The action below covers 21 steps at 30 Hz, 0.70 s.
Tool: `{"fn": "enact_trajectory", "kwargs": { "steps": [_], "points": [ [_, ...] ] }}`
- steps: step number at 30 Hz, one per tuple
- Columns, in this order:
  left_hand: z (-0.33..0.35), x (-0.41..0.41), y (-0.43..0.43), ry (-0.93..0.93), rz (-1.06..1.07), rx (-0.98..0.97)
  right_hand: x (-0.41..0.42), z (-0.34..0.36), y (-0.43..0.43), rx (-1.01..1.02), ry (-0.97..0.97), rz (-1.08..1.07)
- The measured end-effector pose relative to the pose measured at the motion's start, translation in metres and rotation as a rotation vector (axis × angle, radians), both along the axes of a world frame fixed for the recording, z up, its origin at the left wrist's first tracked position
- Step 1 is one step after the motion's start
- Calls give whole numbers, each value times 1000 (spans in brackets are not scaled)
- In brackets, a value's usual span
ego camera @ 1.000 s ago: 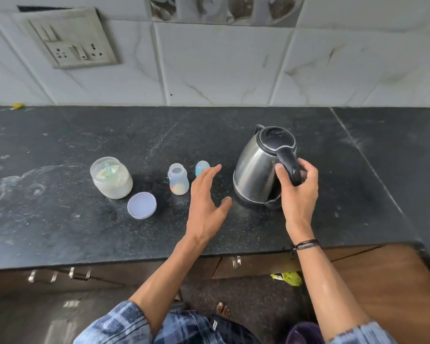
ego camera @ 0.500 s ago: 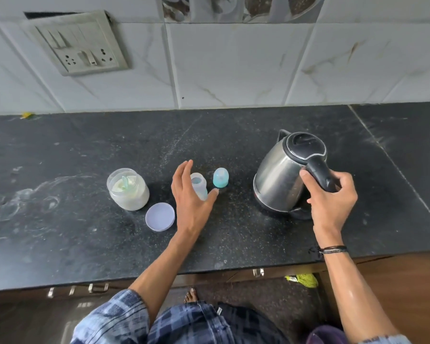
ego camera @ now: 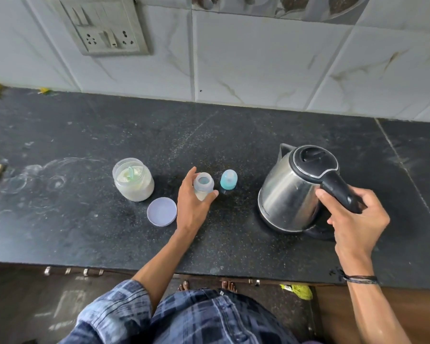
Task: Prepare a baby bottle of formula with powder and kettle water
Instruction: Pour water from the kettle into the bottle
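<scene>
Head view, one worktop scene.

- Worktop (ego camera: 85,219): dark speckled stone with pale smears at the left, set against a white tiled wall (ego camera: 258,58).
- Baby bottle (ego camera: 203,186): small, clear, open at the top, something pale in the bottom. It is near the middle of the worktop, between the jar and the blue cap.
- Left hand (ego camera: 193,207): wrapped round the bottle, thumb on its right side, fingers behind its left.
- Blue cap (ego camera: 229,180): upright, just right of the bottle, apart from it.
- Jar (ego camera: 134,181): clear, open, holding white powder with a pale green scoop (ego camera: 130,173) inside.
- Lid (ego camera: 162,211): round, lilac, flat on the worktop just beside the jar.
- Kettle (ego camera: 288,194): steel body, black lid closed, to the right of the cap.
- Right hand (ego camera: 358,224): fingers curled round the kettle's black handle; dark band on the wrist.
- Socket plate (ego camera: 104,28): on the wall, upper left.
</scene>
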<state>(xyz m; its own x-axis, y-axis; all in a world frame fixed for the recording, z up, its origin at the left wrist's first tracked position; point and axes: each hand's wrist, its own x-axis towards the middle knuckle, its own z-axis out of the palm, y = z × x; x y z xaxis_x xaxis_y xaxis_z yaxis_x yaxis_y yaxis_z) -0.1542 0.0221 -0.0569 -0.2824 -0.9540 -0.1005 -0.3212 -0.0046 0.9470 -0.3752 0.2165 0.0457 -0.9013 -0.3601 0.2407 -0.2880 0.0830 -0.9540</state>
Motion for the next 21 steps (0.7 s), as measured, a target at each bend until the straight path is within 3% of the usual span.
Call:
{"fn": "enact_trajectory", "kwargs": {
  "steps": [10, 21],
  "points": [
    [7, 0, -2, -32, 51, -6, -1, 34, -10, 139, -23, 377],
    [19, 3, -6, -23, 38, -54, 1, 60, -35, 271, 37, 563]
  ]
}}
